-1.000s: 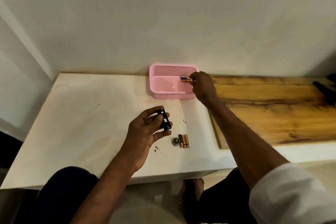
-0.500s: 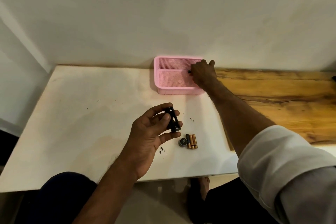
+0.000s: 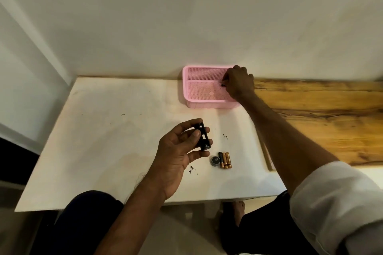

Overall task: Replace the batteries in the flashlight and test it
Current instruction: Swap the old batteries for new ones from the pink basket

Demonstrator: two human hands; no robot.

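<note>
flashlight battery holder [image 3: 202,136] is being gripped by left hand [image 3: 178,151] thumb and fingers above white table [image 3: 103,130]. right hand [image 3: 238,83] is pinching a small dark piece [image 3: 223,85], likely a battery, inside pink basket [image 3: 199,104]. three batteries [image 3: 225,160] and end cap [image 3: 215,160] are lying nearby. battery swap is underway; next move is calling for polarity-correct loading.

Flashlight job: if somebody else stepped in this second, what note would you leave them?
Left hand: holds the black battery holder above the white table; its slots look empty.
Right hand: reaching into the pink basket, fingers pinching a small dark item, probably a battery.
On the table: three batteries lying side by side, with the round cap next to them.
Done: cap off, holder out.
Left: load the holder, close everything up, test the light.
</note>
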